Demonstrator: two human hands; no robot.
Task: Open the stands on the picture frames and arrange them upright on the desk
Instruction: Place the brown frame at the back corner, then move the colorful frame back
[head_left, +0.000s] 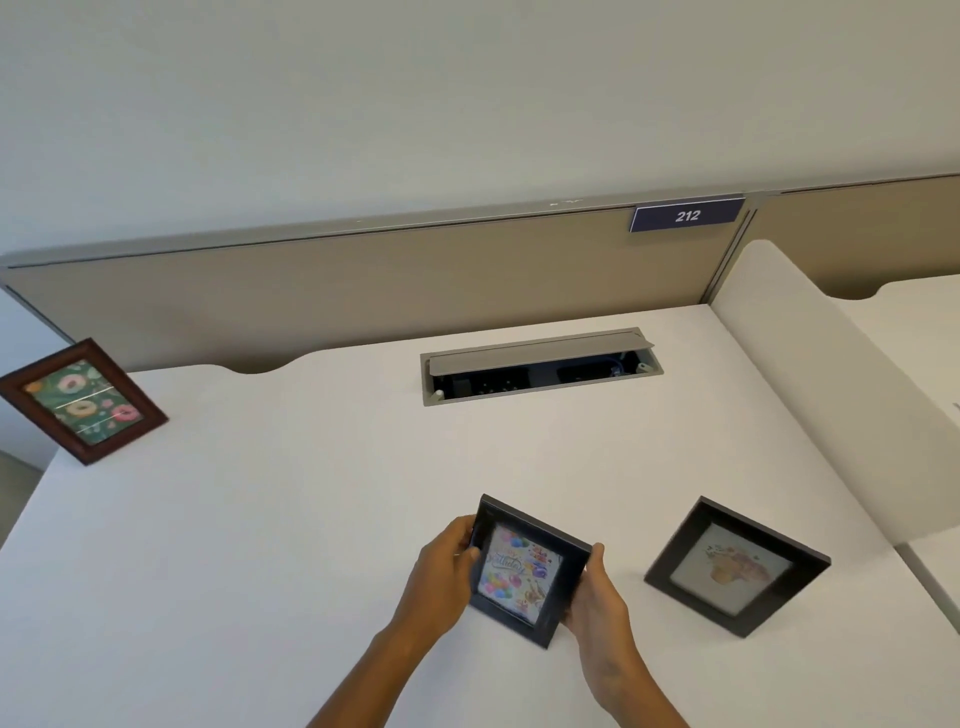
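Near the front edge of the white laminate worktop (270, 519), square black-framed birthday print with balloons (527, 569) gripped at opposite edges by left hand (447, 566) and right hand (597, 597), tilted face-up. Best set down gently with the stand spread behind, hidden here, then released only once steady. Upright already: dark-red wooden frame with doughnut picture (83, 402) far left, black frame with pale orange print (737, 566) just right. Beyond, open grey cable tray (540, 366), beige partition (363, 291), navy sign reading 212 (687, 215).
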